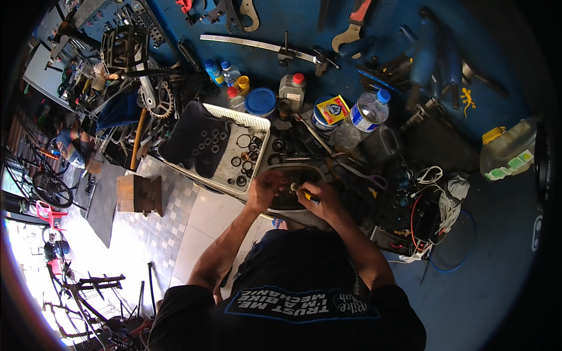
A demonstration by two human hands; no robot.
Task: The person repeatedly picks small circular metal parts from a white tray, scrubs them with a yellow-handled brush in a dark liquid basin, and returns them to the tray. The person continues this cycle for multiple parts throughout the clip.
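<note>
Over a dark basin with a pale rim, both of my hands are close together. My right hand is closed around a tool with a yellow-and-black handle; a pale end shows by the fingertips, and its exact kind is unclear. My left hand is curled beside it, slightly smeared, on something small that I cannot make out. Left of the basin stands a cream plastic tray with several black rings in it. A black cloth bearing more metal rings covers the tray's left part.
Behind the basin stand a blue-lidded tub, a grey bottle with a red cap and a large clear jar. Purple-handled scissors and tangled white cables lie to the right. A crankset sits at left. Tools hang on the blue pegboard.
</note>
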